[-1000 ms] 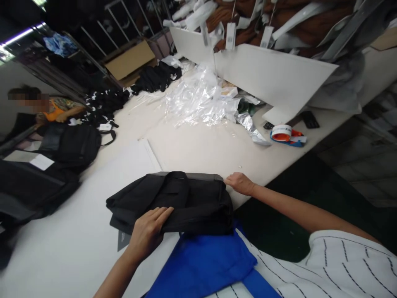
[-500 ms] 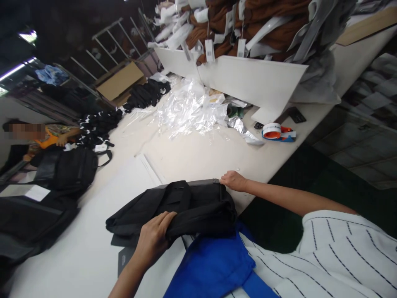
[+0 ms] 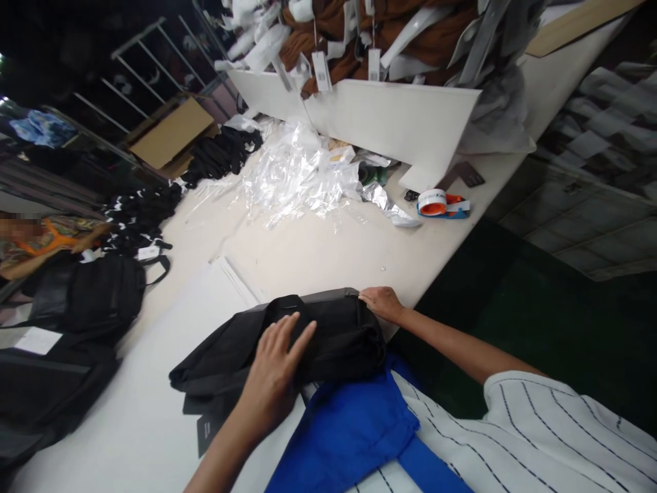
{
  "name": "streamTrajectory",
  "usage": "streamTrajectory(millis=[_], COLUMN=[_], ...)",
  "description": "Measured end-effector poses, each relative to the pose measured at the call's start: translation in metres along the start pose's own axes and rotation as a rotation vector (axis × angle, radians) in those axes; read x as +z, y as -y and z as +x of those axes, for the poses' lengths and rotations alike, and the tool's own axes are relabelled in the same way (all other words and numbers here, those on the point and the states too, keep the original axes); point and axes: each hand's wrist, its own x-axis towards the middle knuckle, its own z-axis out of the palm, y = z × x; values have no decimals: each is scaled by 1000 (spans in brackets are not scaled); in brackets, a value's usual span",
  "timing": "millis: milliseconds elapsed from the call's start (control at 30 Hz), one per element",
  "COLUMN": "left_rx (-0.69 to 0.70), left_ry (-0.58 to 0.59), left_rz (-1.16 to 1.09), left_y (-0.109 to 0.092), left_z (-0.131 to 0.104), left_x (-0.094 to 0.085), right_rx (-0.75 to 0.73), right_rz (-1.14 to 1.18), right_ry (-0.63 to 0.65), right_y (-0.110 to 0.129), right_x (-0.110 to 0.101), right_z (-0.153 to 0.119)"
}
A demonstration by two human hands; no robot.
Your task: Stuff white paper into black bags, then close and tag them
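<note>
Both hands on black bag

the black bag under both hands looks like matt woven cloth, soft and creased, with a smoother grey edge along its far side. the table has a smooth, pale, dull top. the heap of clear plastic film is glossy and crinkled, catching the light. the tape roll shines like plastic. the brown board is matt cardboard. the blue apron is plain matt cloth, the striped shirt a soft knit.
</note>
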Motion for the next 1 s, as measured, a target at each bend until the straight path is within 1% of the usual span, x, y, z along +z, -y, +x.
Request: streamTrajectory(millis=[33,67,100,133,167,200,233,300,333,367,400,500,600,700,767,833,1000], left_rx=[94,182,239,243,210,163,118,77,61,25,-34,-295,-516,-738,-856,-906,-870], left_ry=[17,6,-7,-6,8,51,110,225,255,258,237,102,-43,-126,-161,-180,-155], left_rz=[38,73,111,148,182,198,192,95,9,-92,-200,-540,-893,-1158,-1279,-1368,-1419], left_y=[-18,-37,-55,-71,-83,-93,-99,-100,-97,-91,-85,-61,-37,-12,4,17,36], left_z=[9,19,30,41,51,61,69,80,82,84,84,85,88,91,91,90,94], left_x=[7,15,25,35,43,50,54,54,51,46,40,23,9,-2,-7,-10,-13], right_rx=[22,40,59,79,99,121,143,187,203,214,221,223,232,200,137,42,-219], right_rz=[16,33,50,65,77,86,92,95,95,95,97,140,211,245,231,184,-83], right_ry=[-13,-25,-36,-44,-49,-52,-54,-64,-71,-80,-95,-162,-244,-283,-280,-262,-178], right_y=[2,4,5,6,7,8,8,8,9,9,9,13,20,25,27,26,19], right_x=[0,0,0,0,0,1,1,4,6,9,11,18,20,13,4,-8,-47], right_z=[-2,-3,-4,-5,-5,-5,-5,-3,-2,-1,0,6,16,29,38,46,61])
